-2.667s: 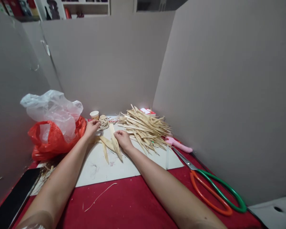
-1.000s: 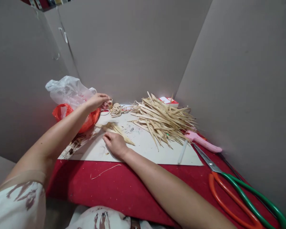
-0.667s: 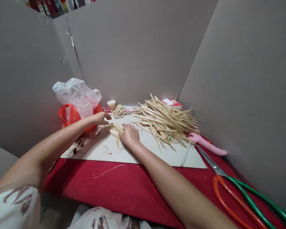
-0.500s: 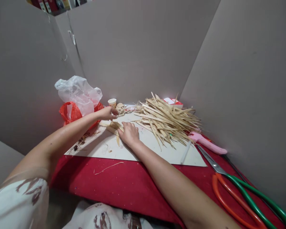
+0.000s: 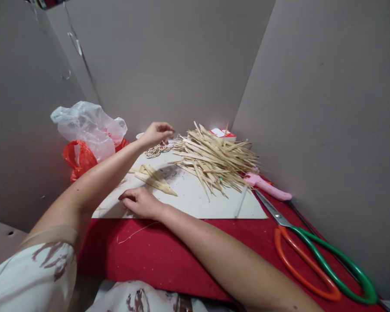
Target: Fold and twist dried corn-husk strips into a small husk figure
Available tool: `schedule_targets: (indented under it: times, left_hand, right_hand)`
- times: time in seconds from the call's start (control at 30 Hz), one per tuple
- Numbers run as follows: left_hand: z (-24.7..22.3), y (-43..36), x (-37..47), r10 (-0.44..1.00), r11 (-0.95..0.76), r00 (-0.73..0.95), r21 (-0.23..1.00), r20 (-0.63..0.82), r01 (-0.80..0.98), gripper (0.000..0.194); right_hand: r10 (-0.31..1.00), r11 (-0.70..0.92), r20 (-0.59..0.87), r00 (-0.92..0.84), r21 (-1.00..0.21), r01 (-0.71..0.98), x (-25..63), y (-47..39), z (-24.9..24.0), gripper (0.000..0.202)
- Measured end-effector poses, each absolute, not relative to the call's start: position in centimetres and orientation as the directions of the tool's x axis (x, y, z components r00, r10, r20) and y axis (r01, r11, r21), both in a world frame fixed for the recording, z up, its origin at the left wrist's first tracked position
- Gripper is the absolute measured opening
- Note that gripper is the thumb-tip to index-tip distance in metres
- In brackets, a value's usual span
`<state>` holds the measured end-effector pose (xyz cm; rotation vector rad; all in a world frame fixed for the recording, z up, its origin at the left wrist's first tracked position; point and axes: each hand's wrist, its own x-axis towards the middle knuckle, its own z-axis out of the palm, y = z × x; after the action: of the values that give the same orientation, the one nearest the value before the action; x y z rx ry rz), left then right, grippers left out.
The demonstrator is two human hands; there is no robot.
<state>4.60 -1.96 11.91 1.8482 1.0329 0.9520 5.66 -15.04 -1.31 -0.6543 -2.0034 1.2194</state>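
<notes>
A folded piece of pale dried husk or leaf [image 5: 154, 180] lies by itself on the white board [image 5: 195, 203]. Just in front of it, my right hand [image 5: 141, 203] is low over the board, its fingers bent and a gap between thumb and forefinger; I see nothing in it. My left hand [image 5: 159, 133] is raised at the back, above the coiled cord [image 5: 156, 151] and left of a heap of pale dried strips [image 5: 214, 156]. Its fingers are loosely curved and apart, with nothing visible between them.
At the left are a clear plastic bag [image 5: 87, 130] and a red bag [image 5: 79, 160]. Large scissors [image 5: 281, 219] and a pink-handled tool [image 5: 269, 186] lie at the right. A thin strand [image 5: 134, 234] rests on the red cloth [image 5: 169, 255]. Grey panels [image 5: 169, 65] enclose the table.
My right hand has let go of the folded husk and moved left and toward me. My left hand has risen and gone farther back. The camera view has turned slightly right.
</notes>
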Motion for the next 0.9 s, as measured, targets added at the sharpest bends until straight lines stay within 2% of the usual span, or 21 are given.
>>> schedule_targets:
  times: [0.07,0.17,0.27,0.37,0.47,0.57,0.63,0.7,0.87,0.9]
  left_hand:
    - [11.0,-1.5,3.0,0.879,-0.337,0.467,0.812,0.091,0.476,0.008]
    - [9.4,-0.6,0.2,0.835,-0.387,0.546,0.636,-0.066,0.668,0.014]
    - [8.6,0.2,-2.3,0.819,-0.468,0.566,0.46,-0.095,0.754,0.017]
    - [8.6,0.7,-4.0,0.828,-0.47,0.549,0.392,-0.116,0.791,0.022]
    - [8.9,0.6,-4.9,0.823,-0.461,0.535,0.326,-0.191,0.825,0.03]
    - [8.7,0.3,-5.2,0.8,-0.513,0.55,0.202,-0.241,0.834,0.033]
    - [8.2,0.0,-5.2,0.78,-0.55,0.566,0.139,-0.268,0.824,0.032]
    - [7.6,-0.2,-5.2,0.77,-0.576,0.58,0.103,-0.264,0.811,0.035]
    - [6.1,-1.0,-4.7,0.692,-0.716,0.713,0.016,-0.113,0.698,0.07]
    - [5.9,-1.1,-4.4,0.657,-0.753,0.749,-0.018,-0.088,0.658,0.071]
  right_hand:
    - [0.733,0.526,0.377,-0.567,-0.842,0.12,6.3,-14.3,-1.3,0.017]
    - [0.786,0.557,0.388,-0.48,-0.782,0.28,7.1,-13.4,-1.1,0.018]
    - [0.841,0.538,0.387,-0.377,-0.659,0.525,7.8,-12.9,-0.9,0.02]
    - [0.856,0.485,0.431,-0.287,-0.476,0.733,8.7,-12.3,-0.8,0.039]
    - [0.913,0.34,0.349,-0.213,-0.358,0.87,9.7,-11.5,-0.8,0.054]
    - [0.955,0.253,0.224,-0.192,-0.288,0.924,10.4,-10.6,-1.0,0.042]
    - [0.965,0.234,0.187,-0.185,-0.292,0.927,10.7,-10.0,-1.1,0.032]
    - [0.976,0.194,0.159,-0.147,-0.34,0.92,11.1,-9.6,-1.1,0.031]
    - [0.986,0.127,0.16,-0.05,-0.516,0.847,12.0,-8.6,-0.9,0.033]
    - [0.984,0.131,0.171,-0.041,-0.556,0.821,12.2,-8.3,-1.0,0.033]
